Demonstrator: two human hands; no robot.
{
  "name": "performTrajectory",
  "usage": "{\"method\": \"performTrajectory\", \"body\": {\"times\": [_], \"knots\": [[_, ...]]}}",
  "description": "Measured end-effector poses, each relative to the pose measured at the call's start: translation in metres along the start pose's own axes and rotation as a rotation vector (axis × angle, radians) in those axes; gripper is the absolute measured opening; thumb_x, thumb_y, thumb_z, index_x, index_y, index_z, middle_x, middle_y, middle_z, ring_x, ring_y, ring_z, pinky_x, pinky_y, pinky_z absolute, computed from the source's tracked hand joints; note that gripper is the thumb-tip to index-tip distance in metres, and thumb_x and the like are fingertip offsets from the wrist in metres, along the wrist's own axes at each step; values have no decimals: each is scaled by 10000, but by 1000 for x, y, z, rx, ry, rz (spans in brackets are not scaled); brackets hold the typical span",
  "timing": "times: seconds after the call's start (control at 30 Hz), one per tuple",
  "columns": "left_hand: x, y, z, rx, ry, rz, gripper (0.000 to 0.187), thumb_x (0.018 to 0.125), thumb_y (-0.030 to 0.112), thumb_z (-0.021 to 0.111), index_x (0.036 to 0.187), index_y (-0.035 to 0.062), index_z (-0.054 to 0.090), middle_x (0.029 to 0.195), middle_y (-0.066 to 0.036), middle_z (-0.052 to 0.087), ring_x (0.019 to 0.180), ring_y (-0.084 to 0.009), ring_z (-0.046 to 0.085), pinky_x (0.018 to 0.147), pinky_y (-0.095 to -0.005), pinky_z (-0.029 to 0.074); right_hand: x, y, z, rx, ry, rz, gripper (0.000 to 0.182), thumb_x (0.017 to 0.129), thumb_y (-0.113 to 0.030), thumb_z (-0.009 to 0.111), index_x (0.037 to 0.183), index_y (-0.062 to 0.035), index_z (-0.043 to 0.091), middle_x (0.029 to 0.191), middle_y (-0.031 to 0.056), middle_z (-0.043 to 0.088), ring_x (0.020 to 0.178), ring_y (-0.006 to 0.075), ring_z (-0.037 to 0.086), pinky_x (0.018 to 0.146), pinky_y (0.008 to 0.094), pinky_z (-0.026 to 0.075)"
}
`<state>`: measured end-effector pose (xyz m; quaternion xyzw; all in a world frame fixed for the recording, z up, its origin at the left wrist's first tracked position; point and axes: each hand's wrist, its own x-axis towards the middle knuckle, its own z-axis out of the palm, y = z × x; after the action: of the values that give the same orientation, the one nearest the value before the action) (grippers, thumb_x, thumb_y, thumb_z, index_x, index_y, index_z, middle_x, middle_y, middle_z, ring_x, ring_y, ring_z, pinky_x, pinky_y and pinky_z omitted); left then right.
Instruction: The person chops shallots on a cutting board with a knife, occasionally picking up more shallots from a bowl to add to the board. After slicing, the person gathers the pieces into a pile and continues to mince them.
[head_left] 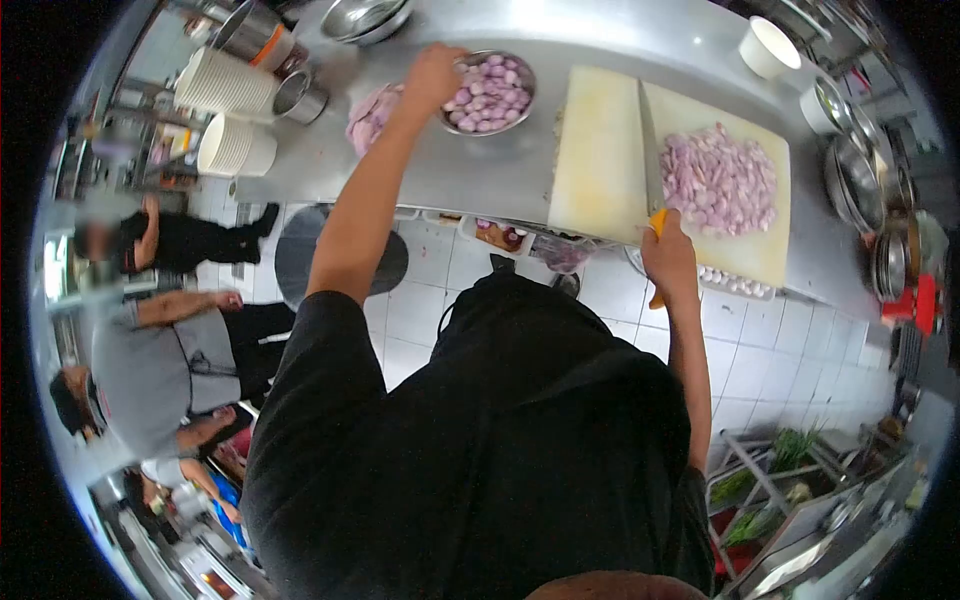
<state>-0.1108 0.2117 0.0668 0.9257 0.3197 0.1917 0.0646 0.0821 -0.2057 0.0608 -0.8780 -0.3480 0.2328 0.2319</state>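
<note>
My left hand (436, 76) is at the upper left rim of a metal bowl (532, 98) filled with peeled shallots (488, 98). Its fingers look curled, and what they hold, if anything, is hidden. My right hand (670, 257) is closed around the yellow handle of a knife (650, 150). The blade points away from me, lying along the seam between a pale cutting board (598, 150) and a second cutting board (768, 262). A heap of sliced shallots (718, 180) covers much of the right board.
A pink bundle (374, 118) lies left of the bowl on the steel counter (450, 178). Stacked white tubs (237, 146) and a metal cup (299, 97) stand farther left. Metal bowls (856, 185) sit at right. Several people (165, 350) stand at left, near a round dark stool (330, 265).
</note>
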Motion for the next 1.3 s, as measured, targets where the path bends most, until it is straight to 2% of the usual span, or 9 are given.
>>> {"method": "performTrajectory", "body": {"times": [0.2, 0.3, 0.5, 0.6, 0.73, 0.83, 1.07, 1.2, 1.3], "knots": [[14, -14, 2, 145, -229, 93, 383, 773, 108, 674, 1151, 121, 733, 1132, -184, 660, 1104, -376, 616, 971, -436, 488, 2, 5, 4, -22, 23, -13, 309, 943, -161, 536, 1172, 17, 428, 899, 353, 662, 875, 525, 649, 804, 599, 500], [10, -12, 1, 46, -164, -1, 321, 773, 102, 674, 1077, 161, 756, 1128, -188, 628, 1118, -384, 595, 983, -455, 487, 0, 1, 1, -22, 12, -4, 300, 945, -158, 531, 1165, 15, 425, 909, 353, 663, 877, 525, 650, 809, 601, 498], [3, -20, -1, -36, -57, -26, 321, 767, 111, 721, 1086, 80, 729, 993, -143, 728, 931, -320, 700, 857, -410, 545, 0, -1, 0, 9, -6, 10, 301, 945, -161, 532, 1167, 9, 419, 901, 354, 662, 878, 529, 649, 805, 597, 501], [-8, 1, -19, -320, 60, -239, 261, 822, 85, 718, 1070, 5, 707, 1012, -118, 730, 904, -236, 709, 792, -350, 558, 0, 2, 0, 15, 0, 0, 308, 941, -160, 536, 1175, 7, 423, 893, 350, 663, 871, 526, 653, 792, 592, 507], [-11, 51, -49, -1138, 73, -455, 308, 832, -38, 721, 1127, -84, 647, 959, -93, 693, 851, -161, 672, 774, -265, 551, -3, -3, -2, -6, 0, 9, 332, 935, -160, 541, 1193, 15, 426, 879, 344, 665, 852, 514, 661, 772, 583, 518], [-15, 90, -37, -1310, -50, -383, 296, 833, -33, 726, 1119, -70, 658, 997, -99, 692, 859, -161, 674, 785, -259, 550, -3, 1, 2, 30, 23, 11, 339, 946, -170, 547, 1205, 8, 420, 879, 337, 663, 844, 524, 647, 755, 587, 502], [-42, 194, 27, -862, -501, -110, 212, 830, 75, 757, 1029, 8, 737, 948, -56, 730, 871, -127, 678, 795, -270, 548, -1, -1, -1, 3, -15, 39, 374, 913, -164, 546, 1204, 38, 427, 897, 330, 671, 864, 498, 668, 795, 572, 527], [-48, 216, 52, -739, -475, 168, 194, 815, 62, 730, 1002, 13, 750, 944, -95, 714, 842, -197, 684, 792, -315, 558, -3, -1, -4, 28, -19, 24, 391, 912, -170, 559, 1208, 43, 419, 899, 328, 670, 870, 502, 664, 804, 567, 526], [-52, 215, 72, -712, -356, 182, 186, 846, 89, 752, 1026, 41, 749, 962, -68, 707, 872, -174, 680, 804, -281, 548, -3, 1, -1, 29, -8, 22, 384, 913, -175, 567, 1203, 28, 418, 901, 326, 666, 876, 506, 658, 796, 573, 521]]}}
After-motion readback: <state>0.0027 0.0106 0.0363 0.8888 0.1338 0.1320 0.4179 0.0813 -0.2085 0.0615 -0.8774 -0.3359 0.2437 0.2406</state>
